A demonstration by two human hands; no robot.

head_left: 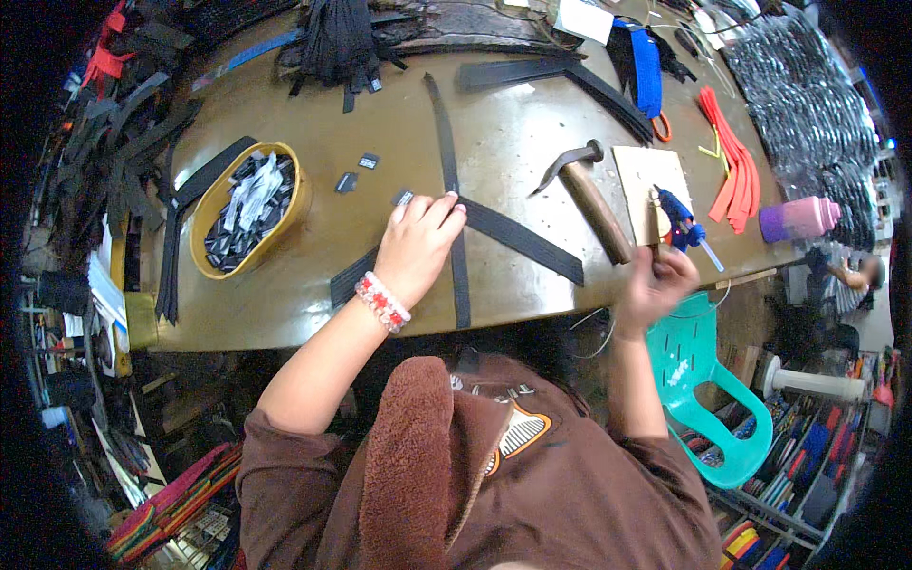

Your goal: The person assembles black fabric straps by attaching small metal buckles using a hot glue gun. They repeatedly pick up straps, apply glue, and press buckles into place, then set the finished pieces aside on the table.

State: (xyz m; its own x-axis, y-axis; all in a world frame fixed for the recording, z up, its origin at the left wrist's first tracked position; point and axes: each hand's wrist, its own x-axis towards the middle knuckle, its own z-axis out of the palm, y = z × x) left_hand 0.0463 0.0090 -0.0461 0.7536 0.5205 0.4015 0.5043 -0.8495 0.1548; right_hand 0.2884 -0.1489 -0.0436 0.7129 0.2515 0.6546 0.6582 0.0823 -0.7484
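Pressing fingertips to a long black strap (446,133) in the head view, the left grip (423,233) lies palm-down and slightly curled; whether it pinches or only presses is hidden. The strap runs across the bench (285,323), perhaps held there against sliding where a wider black band (527,242) meets it. A small dark tag (404,197) lies just beside the fingers, likely within easy pickup. The blurred right grip (657,285) is partly curled near a blue glue gun (676,211); I cannot tell whether it holds anything. A pale board (641,161) under the gun probably guards against drips. The yellow oval tub (295,204) holds loose black and white pieces (252,209); the pink-purple bottle's (798,219) contents are hidden.
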